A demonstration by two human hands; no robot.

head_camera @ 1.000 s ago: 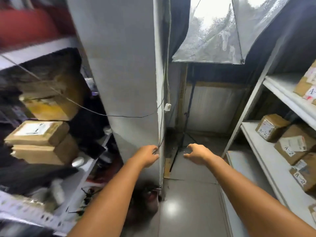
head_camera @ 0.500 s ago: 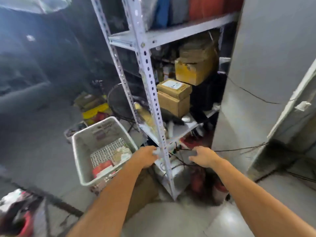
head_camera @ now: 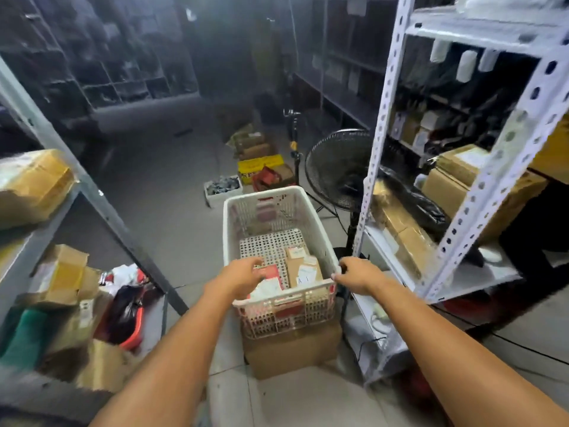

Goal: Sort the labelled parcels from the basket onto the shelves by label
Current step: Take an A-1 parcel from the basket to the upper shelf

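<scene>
White perforated plastic basket (head_camera: 261,191) sits on a brown cardboard box (head_camera: 292,352), in the aisle between grey metal shelf post (head_camera: 101,204) and white slotted shelf post (head_camera: 374,167). Open grey floor (head_camera: 172,211) to its left; black pedestal fan (head_camera: 335,171) crowds the right. Brown labelled parcels (head_camera: 303,269) and a red parcel (head_camera: 272,272) lie in its near end. Left hand (head_camera: 243,274) is over the near-left corner, fingers loosely bent, empty. Right hand (head_camera: 354,274) is at the near-right rim corner, fingers curled; can't tell if it grips.

Basket (head_camera: 261,192) atop cardbd box (head_camera: 292,352) on floor (head_camera: 172,211)

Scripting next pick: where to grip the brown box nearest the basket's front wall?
Probably from above: the box lies flat, label up, with basket walls blocking side approach. Pinch across its narrower width, on the left and right faces; red parcel crowds the left.
</scene>
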